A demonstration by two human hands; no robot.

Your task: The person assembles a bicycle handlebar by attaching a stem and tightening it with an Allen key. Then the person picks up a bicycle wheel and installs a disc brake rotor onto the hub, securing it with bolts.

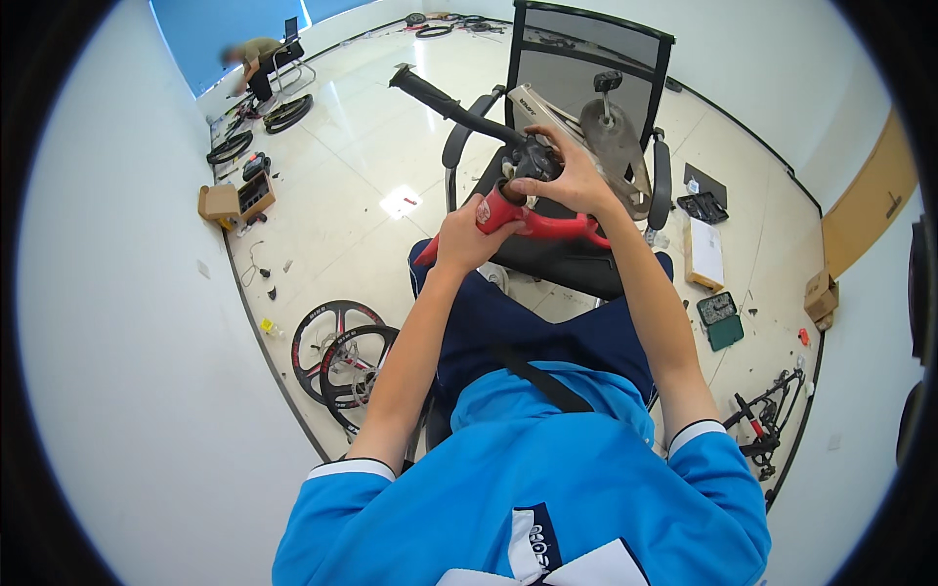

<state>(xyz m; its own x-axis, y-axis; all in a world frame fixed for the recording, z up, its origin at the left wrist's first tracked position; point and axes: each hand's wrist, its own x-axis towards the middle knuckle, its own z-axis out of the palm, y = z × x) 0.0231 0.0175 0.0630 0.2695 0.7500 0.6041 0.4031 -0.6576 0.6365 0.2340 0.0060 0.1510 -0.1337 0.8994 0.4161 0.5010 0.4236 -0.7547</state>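
My left hand (471,237) is wrapped round a red bicycle frame piece (559,227), close to the open end of its short tube. Just above that tube, my right hand (575,178) grips the black stem (533,159) of a handlebar, fingers over the top and thumb beneath. The handlebar (454,109) slants up to the left and ends in a black grip. Whether the stem sits inside the tube is hidden by my fingers. Behind them, a pale metal frame part (547,115) with a crank and pedal (608,82) leans on a black chair (564,277).
Spoked bicycle wheels (342,354) lie at lower left. A green case (721,322), a white-topped box (704,252) and a black bicycle frame (767,422) are on the floor at right. An open carton (237,202) stands left; a person (256,63) bends over far left.
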